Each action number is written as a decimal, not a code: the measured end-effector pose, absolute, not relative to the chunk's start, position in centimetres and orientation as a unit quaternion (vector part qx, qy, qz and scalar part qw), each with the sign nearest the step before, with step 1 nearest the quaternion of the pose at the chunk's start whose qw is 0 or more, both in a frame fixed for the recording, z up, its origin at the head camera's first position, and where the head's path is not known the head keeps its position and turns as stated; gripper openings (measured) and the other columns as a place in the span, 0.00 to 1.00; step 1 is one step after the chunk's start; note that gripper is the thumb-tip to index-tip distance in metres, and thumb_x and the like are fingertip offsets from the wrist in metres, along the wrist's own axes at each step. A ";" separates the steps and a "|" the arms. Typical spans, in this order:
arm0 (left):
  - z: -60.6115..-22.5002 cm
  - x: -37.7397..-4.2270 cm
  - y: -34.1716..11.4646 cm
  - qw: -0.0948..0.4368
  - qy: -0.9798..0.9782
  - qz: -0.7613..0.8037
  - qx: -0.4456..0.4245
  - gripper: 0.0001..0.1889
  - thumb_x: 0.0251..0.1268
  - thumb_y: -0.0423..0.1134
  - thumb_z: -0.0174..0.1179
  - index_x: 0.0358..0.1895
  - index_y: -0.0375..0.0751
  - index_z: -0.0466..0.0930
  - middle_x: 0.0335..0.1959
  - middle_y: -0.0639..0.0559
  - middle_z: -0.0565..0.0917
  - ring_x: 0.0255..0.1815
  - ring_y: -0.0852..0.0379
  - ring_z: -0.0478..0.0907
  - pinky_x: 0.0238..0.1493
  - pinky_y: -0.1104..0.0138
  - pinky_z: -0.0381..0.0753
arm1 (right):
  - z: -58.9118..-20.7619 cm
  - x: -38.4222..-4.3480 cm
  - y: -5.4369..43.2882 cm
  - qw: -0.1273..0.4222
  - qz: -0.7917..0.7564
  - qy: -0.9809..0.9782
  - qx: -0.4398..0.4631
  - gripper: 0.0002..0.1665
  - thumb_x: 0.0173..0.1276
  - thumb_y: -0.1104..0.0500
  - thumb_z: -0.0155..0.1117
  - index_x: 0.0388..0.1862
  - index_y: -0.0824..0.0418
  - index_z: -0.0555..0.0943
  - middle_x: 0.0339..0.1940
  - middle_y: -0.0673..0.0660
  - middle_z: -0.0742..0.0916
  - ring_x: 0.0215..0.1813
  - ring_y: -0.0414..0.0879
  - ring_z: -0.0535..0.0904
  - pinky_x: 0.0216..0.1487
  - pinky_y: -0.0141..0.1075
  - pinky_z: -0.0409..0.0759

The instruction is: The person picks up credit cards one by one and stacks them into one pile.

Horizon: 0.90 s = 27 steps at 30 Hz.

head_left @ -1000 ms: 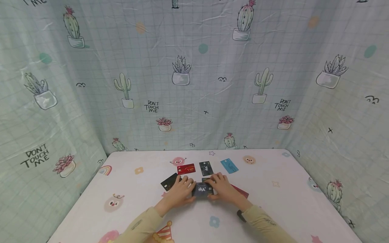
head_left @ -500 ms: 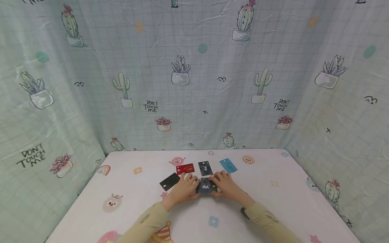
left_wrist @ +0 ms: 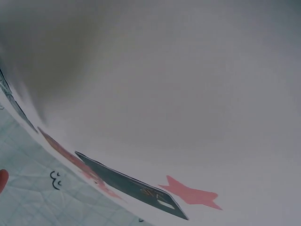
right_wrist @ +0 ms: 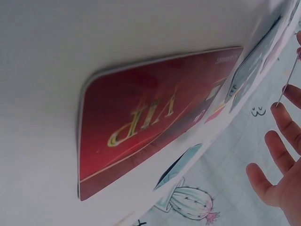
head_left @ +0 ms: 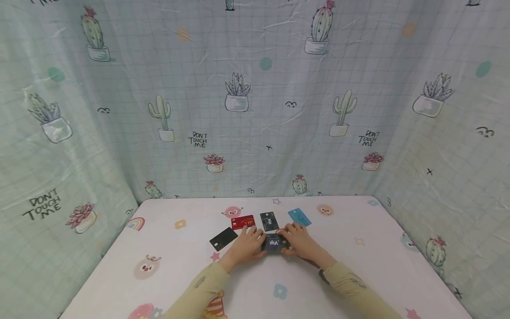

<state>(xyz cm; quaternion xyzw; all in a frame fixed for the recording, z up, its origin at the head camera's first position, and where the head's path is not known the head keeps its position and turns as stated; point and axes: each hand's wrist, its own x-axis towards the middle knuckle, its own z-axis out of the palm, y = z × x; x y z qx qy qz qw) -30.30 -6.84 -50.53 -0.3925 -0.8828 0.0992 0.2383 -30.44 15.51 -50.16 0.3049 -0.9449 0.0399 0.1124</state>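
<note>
Between my two hands is a dark VIP card (head_left: 274,242), its lettering upside down in the head view. My left hand (head_left: 248,245) grips its left end, thumb toward the near side. The right hand (head_left: 300,241) pinches the right end with fingers over the far edge and thumb at the near edge. In the right wrist view a thin card edge (right_wrist: 288,81) shows at the right fingertips. I cannot tell whether a second card lies beneath. Only one fingertip (left_wrist: 3,179) of the left hand shows in the left wrist view.
Flat on the white patterned table (head_left: 171,248) lie a black card (head_left: 223,239), a red VIP card (head_left: 241,222), a dark grey VIP card (head_left: 269,221) and a blue card (head_left: 299,217). Another red VIP card (right_wrist: 141,117) lies near the right wrist. A cactus-print curtain (head_left: 267,133) surrounds the table.
Both hands have shifted right together, carrying the dark VIP card with them. The red card by the right wrist is now mostly covered in the head view. The other cards stay put.
</note>
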 end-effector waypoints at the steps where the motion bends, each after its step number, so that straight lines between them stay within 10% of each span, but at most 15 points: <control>1: -50.5 -30.3 -6.7 0.234 -0.885 0.100 -0.390 0.27 0.55 0.60 0.53 0.52 0.46 0.74 0.44 0.52 0.76 0.48 0.52 0.70 0.54 0.51 0.68 | -50.1 -30.5 15.6 0.112 0.045 -0.945 0.303 0.34 0.48 0.41 0.66 0.53 0.53 0.73 0.42 0.53 0.75 0.45 0.47 0.65 0.43 0.43 0.64; 27: -50.6 -31.6 -4.9 0.149 -0.920 0.118 -0.344 0.27 0.58 0.59 0.51 0.57 0.48 0.71 0.52 0.53 0.75 0.53 0.52 0.68 0.59 0.52 0.65 | -50.4 -31.8 16.5 0.105 0.031 -0.953 0.281 0.32 0.51 0.43 0.65 0.54 0.53 0.73 0.43 0.52 0.73 0.43 0.47 0.62 0.39 0.41 0.60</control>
